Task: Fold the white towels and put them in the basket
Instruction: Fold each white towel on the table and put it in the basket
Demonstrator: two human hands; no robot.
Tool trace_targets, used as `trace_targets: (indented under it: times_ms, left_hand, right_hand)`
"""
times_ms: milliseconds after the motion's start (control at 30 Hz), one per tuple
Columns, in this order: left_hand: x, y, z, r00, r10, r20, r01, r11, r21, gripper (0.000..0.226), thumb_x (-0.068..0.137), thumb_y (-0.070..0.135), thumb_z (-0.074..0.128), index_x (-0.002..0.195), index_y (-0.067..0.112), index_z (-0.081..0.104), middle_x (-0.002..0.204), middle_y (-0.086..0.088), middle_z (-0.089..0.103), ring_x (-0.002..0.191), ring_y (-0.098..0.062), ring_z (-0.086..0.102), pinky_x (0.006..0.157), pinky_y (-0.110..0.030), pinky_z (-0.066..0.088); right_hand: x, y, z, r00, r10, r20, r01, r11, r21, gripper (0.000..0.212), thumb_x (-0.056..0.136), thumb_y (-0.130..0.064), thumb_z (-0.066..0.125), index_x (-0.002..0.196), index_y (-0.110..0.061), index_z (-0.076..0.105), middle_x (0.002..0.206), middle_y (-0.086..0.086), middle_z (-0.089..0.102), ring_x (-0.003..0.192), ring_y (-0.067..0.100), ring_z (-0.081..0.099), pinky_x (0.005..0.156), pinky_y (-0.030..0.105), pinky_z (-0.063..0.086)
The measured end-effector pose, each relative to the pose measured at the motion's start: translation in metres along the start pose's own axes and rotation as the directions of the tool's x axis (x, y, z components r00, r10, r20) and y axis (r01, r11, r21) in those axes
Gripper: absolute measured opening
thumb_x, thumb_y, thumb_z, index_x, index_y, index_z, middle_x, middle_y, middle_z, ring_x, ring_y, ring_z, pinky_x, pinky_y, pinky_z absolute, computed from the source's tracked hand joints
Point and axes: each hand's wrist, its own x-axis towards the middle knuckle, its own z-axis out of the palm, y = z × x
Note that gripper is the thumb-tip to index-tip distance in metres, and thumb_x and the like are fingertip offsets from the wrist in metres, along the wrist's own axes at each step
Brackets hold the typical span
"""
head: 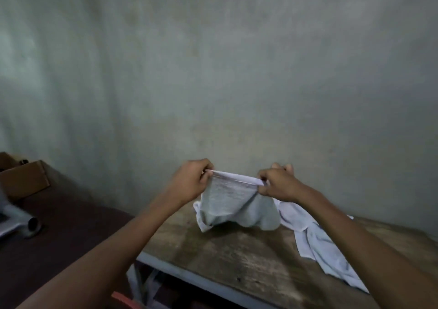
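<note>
One white towel (233, 199) is hanging over the far side of the bench (237, 256), its top edge pulled taut between both hands and its lower part sagging toward the bench top. The left hand (192, 180) is pinching the left corner and the right hand (277, 184) the right corner, each grip closed tight on the cloth. A second white towel (317, 242) is lying crumpled just right of it, and a cardboard box (23, 180) and metal tube (33, 224) are sitting well apart on the dark surface (71, 237) at left.
</note>
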Motion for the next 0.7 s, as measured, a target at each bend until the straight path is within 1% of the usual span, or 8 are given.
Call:
trace_targets:
  times_ms: [67, 133, 233, 333, 433, 567, 633, 700]
  left_hand:
    - [0.01, 0.01, -0.018, 0.998, 0.045, -0.047, -0.046, 0.999, -0.012, 0.01, 0.087, 0.011, 0.057, 0.088, 0.011, 0.067, 0.084, -0.003, 0.071, 0.077, -0.018, 0.064, 0.068, -0.027, 0.046]
    - [0.021, 0.015, -0.034, 0.992, 0.071, -0.108, -0.078, 0.995, -0.066, 0.011, 0.086, 0.005, 0.057, 0.08, 0.012, 0.063, 0.07, -0.003, 0.068, 0.062, -0.009, 0.064, 0.061, -0.021, 0.045]
    - [0.04, 0.02, -0.06, 0.983, 0.0, -0.181, -0.038, 0.978, -0.206, 0.027, 0.088, -0.001, 0.054, 0.07, 0.02, 0.055, 0.055, 0.003, 0.061, 0.049, -0.004, 0.064, 0.048, -0.013, 0.047]
    - [0.059, 0.028, -0.085, 0.973, -0.088, -0.215, 0.004, 0.931, -0.366, 0.029, 0.09, -0.003, 0.051, 0.07, 0.017, 0.054, 0.063, -0.005, 0.062, 0.049, -0.004, 0.065, 0.046, -0.02, 0.052]
    - [0.076, 0.033, -0.11, 0.953, -0.151, -0.261, 0.014, 0.887, -0.462, 0.025, 0.09, -0.003, 0.053, 0.071, 0.013, 0.056, 0.072, -0.015, 0.063, 0.048, -0.002, 0.064, 0.055, -0.026, 0.056]
    - [0.097, 0.044, -0.138, 0.943, -0.134, -0.306, -0.024, 0.887, -0.462, 0.023, 0.089, 0.0, 0.057, 0.071, 0.014, 0.058, 0.075, -0.018, 0.066, 0.048, -0.004, 0.064, 0.053, -0.024, 0.056]
    - [0.107, 0.052, -0.151, 0.95, -0.099, -0.296, -0.031, 0.915, -0.402, 0.018, 0.09, 0.004, 0.057, 0.074, 0.012, 0.06, 0.067, -0.014, 0.065, 0.045, -0.004, 0.062, 0.044, -0.02, 0.052]
    - [0.115, 0.062, -0.164, 0.979, -0.048, -0.199, -0.019, 0.947, -0.32, 0.012, 0.091, 0.007, 0.056, 0.08, 0.009, 0.062, 0.063, -0.013, 0.065, 0.043, -0.005, 0.059, 0.04, -0.019, 0.045]
  right_hand:
    - [-0.002, 0.001, -0.023, 1.0, 0.013, -0.025, -0.014, 1.0, -0.027, 0.004, 0.079, -0.031, 0.055, 0.083, -0.03, 0.054, 0.075, -0.004, 0.05, 0.089, 0.013, 0.036, 0.064, 0.034, 0.01]
    - [-0.005, 0.003, -0.047, 0.999, 0.027, -0.041, -0.03, 0.996, -0.086, 0.009, 0.081, -0.031, 0.054, 0.089, -0.032, 0.056, 0.076, -0.006, 0.044, 0.092, 0.016, 0.04, 0.068, 0.032, 0.012]
    - [-0.013, 0.013, -0.085, 0.997, 0.055, -0.062, -0.063, 0.988, -0.14, 0.011, 0.086, -0.037, 0.053, 0.095, -0.032, 0.058, 0.076, -0.01, 0.046, 0.101, 0.016, 0.05, 0.074, 0.034, 0.018]
    - [-0.021, 0.03, -0.126, 0.989, 0.11, -0.097, -0.117, 0.991, -0.068, 0.024, 0.086, -0.047, 0.056, 0.089, -0.024, 0.06, 0.085, -0.007, 0.058, 0.094, 0.011, 0.052, 0.074, 0.034, 0.021]
    - [-0.029, 0.045, -0.172, 0.972, 0.143, -0.184, -0.148, 0.989, -0.01, 0.029, 0.085, -0.048, 0.059, 0.083, -0.02, 0.061, 0.083, -0.005, 0.061, 0.09, 0.012, 0.055, 0.077, 0.035, 0.028]
    - [-0.042, 0.057, -0.229, 0.935, 0.156, -0.317, -0.146, 0.988, 0.055, 0.016, 0.085, -0.039, 0.063, 0.072, -0.032, 0.059, 0.072, -0.012, 0.057, 0.079, 0.014, 0.055, 0.082, 0.04, 0.039]
    - [-0.049, 0.057, -0.253, 0.943, 0.132, -0.305, -0.098, 0.987, 0.123, 0.01, 0.086, -0.029, 0.065, 0.077, -0.029, 0.062, 0.07, -0.007, 0.059, 0.065, 0.013, 0.054, 0.071, 0.035, 0.044]
    - [-0.057, 0.054, -0.275, 0.954, 0.128, -0.27, -0.097, 0.987, 0.125, 0.008, 0.087, -0.023, 0.066, 0.083, -0.016, 0.065, 0.073, 0.005, 0.062, 0.058, 0.015, 0.052, 0.058, 0.029, 0.041]
